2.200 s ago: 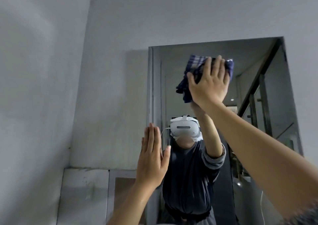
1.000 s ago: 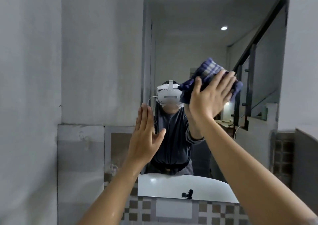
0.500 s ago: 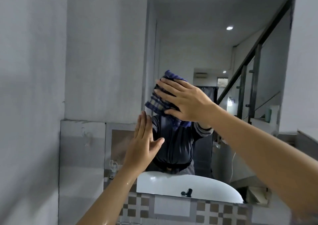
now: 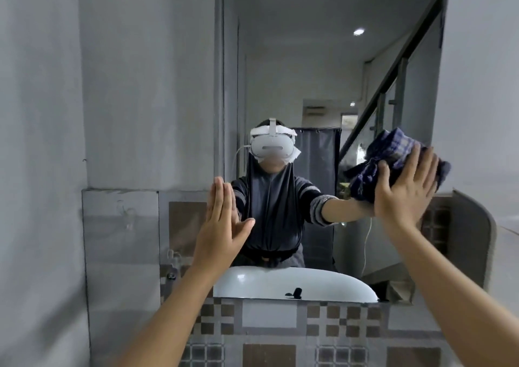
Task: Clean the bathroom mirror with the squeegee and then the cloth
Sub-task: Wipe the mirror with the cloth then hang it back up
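Plain grey walls (image 4: 140, 85), checkered tiles (image 4: 317, 320) below

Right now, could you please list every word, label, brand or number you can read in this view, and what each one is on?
None can be read.
The cloth shows only a check pattern.
The headset reflected in the mirror bears no legible mark.
The wall tiles carry only squares.

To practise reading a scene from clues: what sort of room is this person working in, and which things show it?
Most likely a bathroom or washroom: a large wall mirror, a white basin with a dark tap reflected along its lower edge, and patterned wall tiles beneath it.
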The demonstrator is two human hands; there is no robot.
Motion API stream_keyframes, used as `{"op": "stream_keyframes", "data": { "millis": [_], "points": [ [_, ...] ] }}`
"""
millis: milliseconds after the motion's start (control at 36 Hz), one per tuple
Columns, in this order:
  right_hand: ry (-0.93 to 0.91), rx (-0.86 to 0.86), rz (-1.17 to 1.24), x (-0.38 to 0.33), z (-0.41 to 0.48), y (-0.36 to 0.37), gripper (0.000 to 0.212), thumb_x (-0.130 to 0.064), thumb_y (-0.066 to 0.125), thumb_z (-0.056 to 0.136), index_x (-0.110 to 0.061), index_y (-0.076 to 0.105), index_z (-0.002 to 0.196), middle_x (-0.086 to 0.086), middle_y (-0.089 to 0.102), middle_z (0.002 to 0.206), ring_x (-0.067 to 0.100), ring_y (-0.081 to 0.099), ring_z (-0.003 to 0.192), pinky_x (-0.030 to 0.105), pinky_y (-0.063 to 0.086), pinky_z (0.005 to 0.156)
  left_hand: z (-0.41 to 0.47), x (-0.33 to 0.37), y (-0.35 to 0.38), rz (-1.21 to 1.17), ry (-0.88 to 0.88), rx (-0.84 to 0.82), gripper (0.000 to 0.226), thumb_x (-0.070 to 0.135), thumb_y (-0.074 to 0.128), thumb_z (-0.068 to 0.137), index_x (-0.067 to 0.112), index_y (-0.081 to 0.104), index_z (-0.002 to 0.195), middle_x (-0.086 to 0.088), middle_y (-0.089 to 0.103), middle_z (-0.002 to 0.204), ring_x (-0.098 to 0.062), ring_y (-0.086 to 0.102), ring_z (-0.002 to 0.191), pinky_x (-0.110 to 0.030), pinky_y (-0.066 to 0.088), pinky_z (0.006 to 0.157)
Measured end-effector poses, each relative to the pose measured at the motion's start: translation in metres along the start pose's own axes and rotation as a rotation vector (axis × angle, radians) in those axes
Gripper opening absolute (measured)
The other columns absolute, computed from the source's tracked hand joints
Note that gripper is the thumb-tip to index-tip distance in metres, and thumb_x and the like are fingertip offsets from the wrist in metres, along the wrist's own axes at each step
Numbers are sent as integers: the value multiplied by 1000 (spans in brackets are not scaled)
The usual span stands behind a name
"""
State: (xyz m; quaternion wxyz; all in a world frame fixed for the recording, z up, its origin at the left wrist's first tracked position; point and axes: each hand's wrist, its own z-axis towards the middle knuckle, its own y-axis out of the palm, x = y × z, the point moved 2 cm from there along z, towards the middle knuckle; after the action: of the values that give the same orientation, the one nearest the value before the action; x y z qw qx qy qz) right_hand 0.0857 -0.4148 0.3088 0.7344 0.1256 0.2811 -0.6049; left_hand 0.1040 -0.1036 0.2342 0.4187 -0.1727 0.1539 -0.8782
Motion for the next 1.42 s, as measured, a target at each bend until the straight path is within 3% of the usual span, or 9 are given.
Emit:
{"op": "stream_keyframes", "data": {
  "millis": [167,361,472,583,833,972,1167,1333,1417],
  "points": [
    [250,49,143,-44,-53,23,73,-52,31,89,-16,8,149,7,3,158,21,1,145,39,2,115,-20,-7,8,5,-20,-62,92,45,52,88,12,-12,145,0,-22,154,-15,-15,142,-38,14,116],
    [53,-61,158,-124,-90,52,74,-50,37,92,-16,5,149,7,-3,158,20,-5,145,37,-3,115,-48,-17,17,-40,-29,-94,90,43,52,88,18,-13,145,3,-21,154,-18,-12,143,-40,9,116],
    [-225,-139,111,-173,-96,62,73,-50,36,93,-16,4,149,8,-3,158,21,-5,145,36,-3,116,-53,-20,21,-78,-48,-77,98,37,60,86,25,-17,144,8,-21,154,-16,-9,143,-46,28,112],
    [-647,-200,18,-201,-98,73,68,-44,37,91,-12,16,147,11,10,157,25,8,145,34,0,115,-55,-21,22,-44,-50,-82,98,42,57,87,26,-22,142,9,-24,152,-12,-13,142,-43,23,114],
    [-1377,-272,-317,-140,-59,51,63,-49,36,91,-16,30,145,7,24,154,21,20,143,37,14,116,-55,-27,19,-76,18,-82,99,38,62,83,23,-15,145,4,-18,155,-17,-4,144,-49,41,103],
    [-1164,-242,-395,-68,-12,16,67,-54,34,92,-20,20,148,4,15,156,18,11,144,39,14,118,-54,-24,18,-46,24,-93,95,42,56,86,15,-14,145,2,-20,154,-17,-8,143,-47,22,113],
    [-469,-132,-197,25,4,-11,72,-51,31,89,-19,9,149,5,5,158,18,1,145,33,0,117,-55,-20,17,-39,-23,-118,99,40,59,85,18,-16,145,4,-23,153,-20,-4,144,-51,43,100],
    [220,-7,154,30,-49,8,70,-48,34,91,-18,7,149,6,1,158,24,3,145,39,1,118,-63,-17,21,-41,-31,-100,96,39,54,87,18,-21,143,-1,-21,154,-17,-9,143,-48,38,105],
    [314,42,124,6,-78,19,72,-49,33,90,-12,11,148,10,5,157,26,6,144,44,4,118,-70,-15,23,-63,-71,-93,94,42,51,88,15,-19,144,4,-25,153,-24,6,144,-40,46,99]
  ]
}}
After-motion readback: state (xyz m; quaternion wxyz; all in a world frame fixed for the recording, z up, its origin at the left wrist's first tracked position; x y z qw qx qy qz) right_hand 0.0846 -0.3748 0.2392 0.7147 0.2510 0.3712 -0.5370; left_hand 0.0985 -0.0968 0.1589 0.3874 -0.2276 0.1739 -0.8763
